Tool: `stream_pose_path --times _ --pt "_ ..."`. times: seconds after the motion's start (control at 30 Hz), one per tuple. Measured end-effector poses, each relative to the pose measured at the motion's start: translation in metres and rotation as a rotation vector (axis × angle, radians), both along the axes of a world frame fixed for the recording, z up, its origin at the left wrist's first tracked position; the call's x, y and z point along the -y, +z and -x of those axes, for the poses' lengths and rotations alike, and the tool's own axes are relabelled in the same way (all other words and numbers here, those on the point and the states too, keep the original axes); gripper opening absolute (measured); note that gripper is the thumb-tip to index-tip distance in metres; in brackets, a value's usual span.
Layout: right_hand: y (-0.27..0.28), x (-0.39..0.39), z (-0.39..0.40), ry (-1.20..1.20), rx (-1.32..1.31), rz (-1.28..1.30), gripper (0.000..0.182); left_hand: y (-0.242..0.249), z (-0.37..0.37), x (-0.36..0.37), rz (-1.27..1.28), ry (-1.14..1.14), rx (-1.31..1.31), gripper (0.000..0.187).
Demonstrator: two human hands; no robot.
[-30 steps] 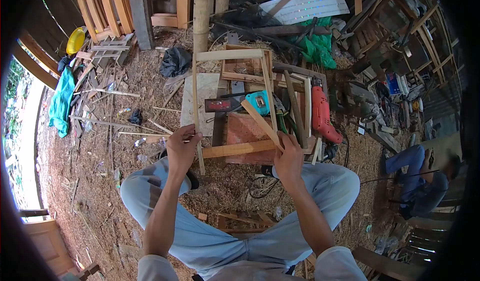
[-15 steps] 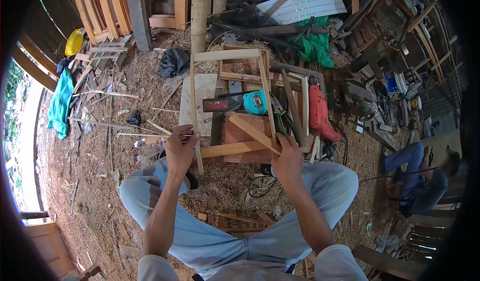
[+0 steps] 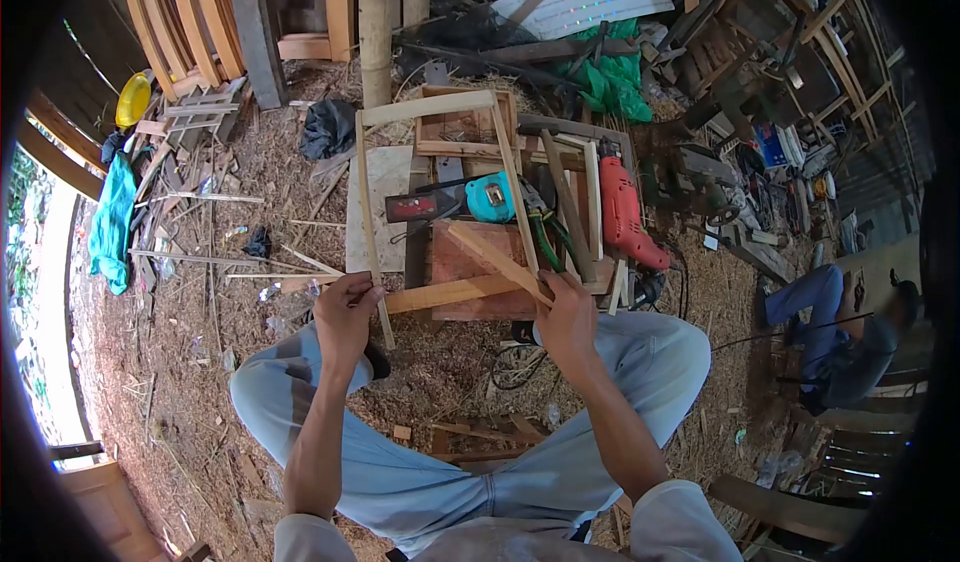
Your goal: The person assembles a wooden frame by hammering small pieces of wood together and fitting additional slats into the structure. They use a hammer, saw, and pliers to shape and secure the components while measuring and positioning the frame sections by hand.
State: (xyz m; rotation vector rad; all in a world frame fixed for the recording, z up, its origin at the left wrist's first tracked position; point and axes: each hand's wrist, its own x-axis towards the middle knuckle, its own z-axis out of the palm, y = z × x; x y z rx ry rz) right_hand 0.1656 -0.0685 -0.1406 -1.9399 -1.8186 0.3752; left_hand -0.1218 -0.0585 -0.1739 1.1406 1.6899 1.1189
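A thin wooden frame (image 3: 430, 108) of light strips stands over the low work area. My left hand (image 3: 344, 314) is closed on its left strip, near the lower left corner. At the lower right corner my right hand (image 3: 569, 324) grips a loose wooden strip (image 3: 492, 257), which slants up and left across the frame. The frame's lower bar (image 3: 445, 293) runs between my hands. Beneath and behind lie a reddish board (image 3: 470, 307), a teal tape measure (image 3: 490, 198), green-handled pliers (image 3: 546, 234) and a red-and-black tool (image 3: 412, 208).
A red power tool (image 3: 620, 212) lies right of the frame. Black plastic (image 3: 328, 129) is at the upper left, a bamboo post (image 3: 376, 42) behind. Wood scraps and shavings cover the ground. Another person (image 3: 850, 342) sits at the far right.
My left hand has moved slightly down and left and has closed on the frame's left strip. The whole scene has shifted a little to the left in view.
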Motion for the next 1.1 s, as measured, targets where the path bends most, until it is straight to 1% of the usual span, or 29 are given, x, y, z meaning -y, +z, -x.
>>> stream_pose_path --times 0.1,0.17,0.23,0.33,0.4,0.43,0.47,0.53,0.7,0.87,0.93,1.07,1.1 --pt "0.0000 -0.0005 0.0003 0.008 -0.002 -0.005 0.033 0.0051 -0.0032 -0.0005 0.009 -0.019 -0.061 0.026" --pt "0.0004 -0.0009 0.0008 0.011 0.007 -0.010 0.033 0.0073 -0.0053 -0.0008 0.009 0.009 -0.050 0.026" --pt "-0.0001 -0.0002 0.0012 0.040 0.040 0.050 0.043 0.0058 -0.0059 -0.0005 0.011 0.036 -0.039 0.027" --pt "-0.0015 0.0008 0.0019 0.041 0.046 0.036 0.044 0.0013 -0.0053 -0.0005 -0.021 0.047 -0.058 0.027" --pt "0.0036 0.0024 0.0054 0.032 0.058 0.046 0.045 0.0029 -0.0064 -0.0002 -0.060 0.023 -0.163 0.027" --pt "0.0054 0.0028 0.0067 0.022 0.069 0.055 0.046 0.0037 -0.0069 -0.0005 -0.061 0.022 -0.164 0.027" --pt "0.0037 0.0032 0.0066 0.022 0.068 0.055 0.046 0.0045 -0.0073 -0.0009 -0.056 0.030 -0.156 0.028" --pt "-0.0013 0.0042 0.0064 0.001 0.054 -0.009 0.037 0.0059 -0.0072 -0.0010 -0.051 0.040 -0.149 0.029" --pt "0.0004 0.0040 0.0062 0.001 0.056 0.014 0.037 0.0012 -0.0053 -0.0029 0.002 0.042 -0.096 0.028" --pt "-0.0018 0.0040 0.0065 0.006 0.071 0.005 0.038 0.0087 -0.0083 -0.0027 -0.020 0.034 -0.149 0.028" --pt "-0.0013 0.0038 0.0064 0.028 0.073 0.016 0.045 0.0090 -0.0081 -0.0025 -0.017 0.027 -0.160 0.028" --pt "-0.0008 0.0050 0.0086 0.025 0.090 -0.003 0.044 0.0051 -0.0071 -0.0026 -0.027 0.036 -0.141 0.027" --pt "-0.0009 0.0048 0.0089 0.012 0.086 0.011 0.041 0.0049 -0.0070 -0.0026 -0.029 0.035 -0.140 0.027"
